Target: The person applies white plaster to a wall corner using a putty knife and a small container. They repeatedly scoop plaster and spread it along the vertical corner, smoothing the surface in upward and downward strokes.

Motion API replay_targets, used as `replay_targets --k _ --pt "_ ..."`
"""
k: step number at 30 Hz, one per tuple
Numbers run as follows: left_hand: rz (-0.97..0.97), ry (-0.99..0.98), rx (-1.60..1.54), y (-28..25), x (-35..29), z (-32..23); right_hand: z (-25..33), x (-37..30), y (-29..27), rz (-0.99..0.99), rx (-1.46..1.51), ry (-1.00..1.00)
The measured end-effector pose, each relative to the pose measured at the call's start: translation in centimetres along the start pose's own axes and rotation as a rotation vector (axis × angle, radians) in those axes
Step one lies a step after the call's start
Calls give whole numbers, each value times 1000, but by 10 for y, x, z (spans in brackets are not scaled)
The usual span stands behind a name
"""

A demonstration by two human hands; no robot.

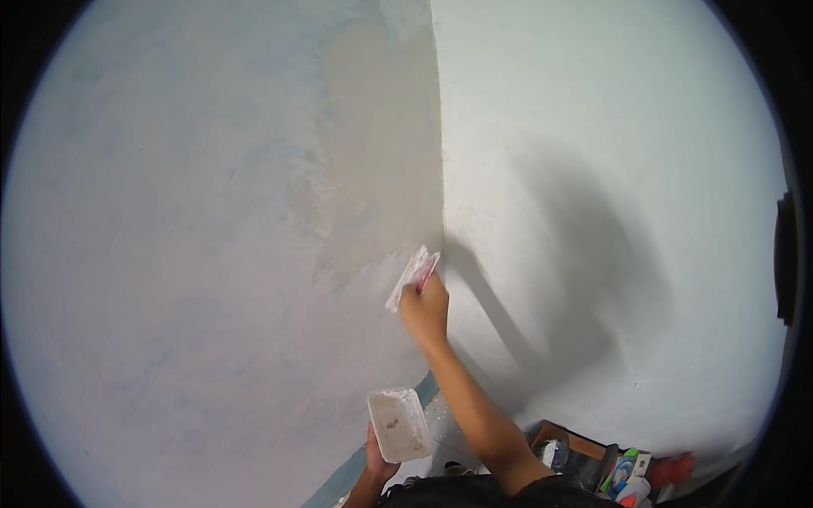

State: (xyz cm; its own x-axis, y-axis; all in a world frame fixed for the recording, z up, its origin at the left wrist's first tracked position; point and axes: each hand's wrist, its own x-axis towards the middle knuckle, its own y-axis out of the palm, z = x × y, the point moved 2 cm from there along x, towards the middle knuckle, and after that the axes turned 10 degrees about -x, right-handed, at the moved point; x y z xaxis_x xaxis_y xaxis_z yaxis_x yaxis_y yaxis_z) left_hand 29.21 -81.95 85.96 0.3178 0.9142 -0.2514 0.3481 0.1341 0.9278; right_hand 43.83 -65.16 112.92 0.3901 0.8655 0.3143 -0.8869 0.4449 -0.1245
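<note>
My right hand (426, 306) is closed around the reddish handle of a putty knife (408, 279), whose wide blade is smeared with white. The blade is at the left wall (212, 322), close to the corner; whether it touches the surface I cannot tell. Above it a damp-looking, darker beige patch of filler (381, 135) runs up along the corner. Lower down, my left hand (378, 460) grips a white rectangular plastic tub (399, 426) by its side. Pale putty coats the tub's inside, with a small grey spot in it.
A plain white wall (677, 237) meets the left wall at the corner and carries my arm's shadow. At the lower right stand an open box (576, 449) and several colourful items (627, 474). A blue-green strip (347, 466) edges the left wall's foot. Something dark (785, 258) sits at the far right.
</note>
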Motion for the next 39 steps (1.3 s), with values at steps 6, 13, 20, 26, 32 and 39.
replay_targets --k 6,13,20,26,32,39 --pt "-6 47 -9 -2 3 -1 63 53 15 -10 -155 -135" --pt "38 27 30 -21 21 22 116 -103 49 69 -378 -1087" --pt "-16 69 12 1 16 30 6 -35 -16 23 -119 -258" --pt "17 26 -8 -4 19 37 -8 89 -22 -88 -172 -55" --pt "22 48 40 -4 19 30 102 57 13 -187 -238 -614" --pt "30 -3 100 -45 35 39 71 -114 21 478 -105 -980"
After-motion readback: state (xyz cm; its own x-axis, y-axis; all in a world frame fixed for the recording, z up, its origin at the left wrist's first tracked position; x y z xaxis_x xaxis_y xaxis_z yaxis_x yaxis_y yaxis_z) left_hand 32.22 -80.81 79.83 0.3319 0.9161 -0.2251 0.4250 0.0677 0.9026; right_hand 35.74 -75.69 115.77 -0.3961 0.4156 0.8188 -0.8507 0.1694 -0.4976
